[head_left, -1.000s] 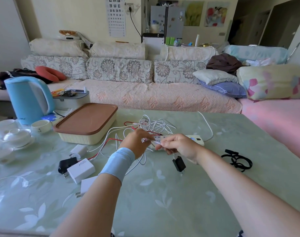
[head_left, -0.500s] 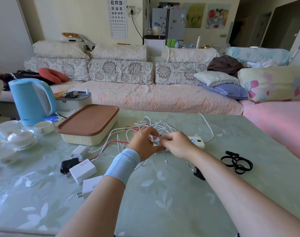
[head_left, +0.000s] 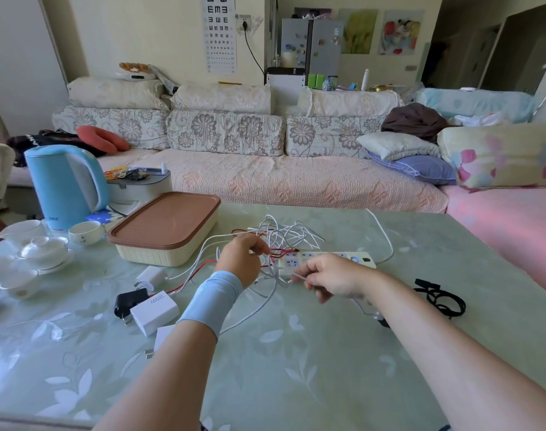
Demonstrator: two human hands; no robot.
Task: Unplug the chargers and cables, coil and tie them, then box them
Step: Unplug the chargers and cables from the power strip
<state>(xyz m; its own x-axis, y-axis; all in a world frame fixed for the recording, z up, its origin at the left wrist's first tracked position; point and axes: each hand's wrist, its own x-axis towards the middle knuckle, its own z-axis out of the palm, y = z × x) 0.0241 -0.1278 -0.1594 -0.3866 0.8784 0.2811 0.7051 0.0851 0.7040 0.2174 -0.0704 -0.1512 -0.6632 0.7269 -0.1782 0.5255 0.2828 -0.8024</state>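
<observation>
Head view. My left hand (head_left: pixel 243 256) is curled round the red and white cables (head_left: pixel 284 236) at the left end of the power strip (head_left: pixel 330 258). My right hand (head_left: pixel 335 279) pinches the plug end of one white cable (head_left: pixel 298 276) between thumb and forefinger, just in front of the strip.

Change noted: a second ago the right hand held a black charger at the strip, and half a second ago both hands met over the sockets. Now the hands are apart. The black charger (head_left: pixel 382 321) lies on the table (head_left: pixel 296 368) under the right forearm, mostly hidden. The sockets I can see look vacant. I judge unplugging all but finished, with coiling next.

Left of the left hand lie white chargers (head_left: pixel 155 307) and a dark adapter (head_left: pixel 129 303). The box (head_left: pixel 169 231), lid on, sits beyond the left hand. Black ties (head_left: pixel 441 298) lie to the right of the right arm, untouched.
</observation>
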